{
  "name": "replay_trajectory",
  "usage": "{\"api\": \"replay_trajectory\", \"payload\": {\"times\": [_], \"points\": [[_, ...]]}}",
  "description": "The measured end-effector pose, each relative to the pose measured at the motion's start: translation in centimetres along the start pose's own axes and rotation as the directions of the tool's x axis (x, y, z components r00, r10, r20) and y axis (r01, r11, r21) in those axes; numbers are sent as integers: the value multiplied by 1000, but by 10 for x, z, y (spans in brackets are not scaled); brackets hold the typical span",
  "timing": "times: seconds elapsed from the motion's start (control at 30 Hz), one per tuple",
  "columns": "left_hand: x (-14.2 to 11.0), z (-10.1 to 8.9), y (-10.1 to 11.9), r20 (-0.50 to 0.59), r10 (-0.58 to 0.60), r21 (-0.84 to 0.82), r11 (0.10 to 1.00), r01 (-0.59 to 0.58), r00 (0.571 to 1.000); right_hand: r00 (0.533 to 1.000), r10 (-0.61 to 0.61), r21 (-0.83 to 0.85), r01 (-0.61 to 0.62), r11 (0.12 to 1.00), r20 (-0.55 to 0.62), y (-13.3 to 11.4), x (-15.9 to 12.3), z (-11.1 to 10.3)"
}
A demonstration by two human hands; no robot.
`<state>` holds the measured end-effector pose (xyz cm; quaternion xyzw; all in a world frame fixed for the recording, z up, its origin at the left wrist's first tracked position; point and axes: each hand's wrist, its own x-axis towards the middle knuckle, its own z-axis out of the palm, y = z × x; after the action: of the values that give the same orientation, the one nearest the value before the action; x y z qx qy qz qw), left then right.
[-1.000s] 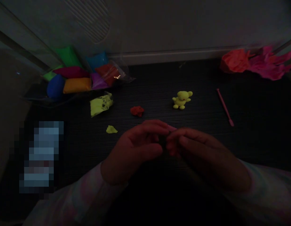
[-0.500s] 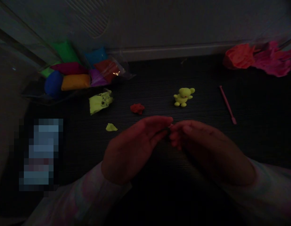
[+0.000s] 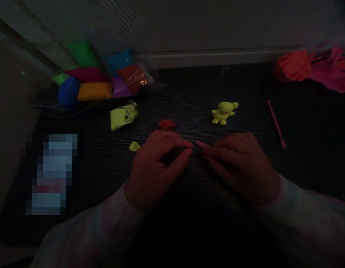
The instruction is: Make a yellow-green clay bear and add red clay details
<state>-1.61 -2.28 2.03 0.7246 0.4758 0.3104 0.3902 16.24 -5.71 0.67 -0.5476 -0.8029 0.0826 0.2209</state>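
Note:
My right hand [image 3: 240, 163] grips a pink clay modelling tool [image 3: 203, 145], its flat pointed tip sticking out to the left. Just left of that tip, the thumb and fingertips of my left hand [image 3: 158, 163] are pinched together; anything between them is too small and dark to make out. Behind my left hand lies a lump of red clay [image 3: 167, 125], partly covered by it. A scrap of yellow clay [image 3: 134, 146] lies beside its knuckles. Beyond my right hand is a yellow clay bear [image 3: 224, 113] with one ear visible and a small red spot on its face.
Colourful clay packs [image 3: 95, 91] in clear plastic lie at the back left, an opened yellow pack [image 3: 123, 116] before them. A blurred-out phone [image 3: 53, 175] is at left. Another pink tool [image 3: 276, 124] lies at right, near orange crumpled material [image 3: 293, 66] and pink material [image 3: 332, 72].
Both hands have turned from cupped, with fingertips close together, to pinching grips. The pink tool now shows in my right hand. The view has shifted slightly.

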Motion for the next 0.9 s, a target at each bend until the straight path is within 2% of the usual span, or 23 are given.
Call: {"api": "replay_trajectory", "payload": {"times": [0.13,0.5,0.63,0.8,0.9], "points": [[0,2,0,5,85,114,990,-85,996,998,-52,-98,56,994,48,1,2,6],[1,5,-3,33,103,86,991,-105,994,989,-107,-192,126,973,103,-7,6,7],[2,5,-4,26,105,76,991,-107,994,993,-86,-142,96,985,75,-8,5,7],[1,4,-4,5,90,64,994,-90,996,999,-42,9,43,999,-34,-7,5,1],[1,5,-4,15,68,42,997,-69,998,998,2,90,3,996,-60,-6,4,-2]]}}
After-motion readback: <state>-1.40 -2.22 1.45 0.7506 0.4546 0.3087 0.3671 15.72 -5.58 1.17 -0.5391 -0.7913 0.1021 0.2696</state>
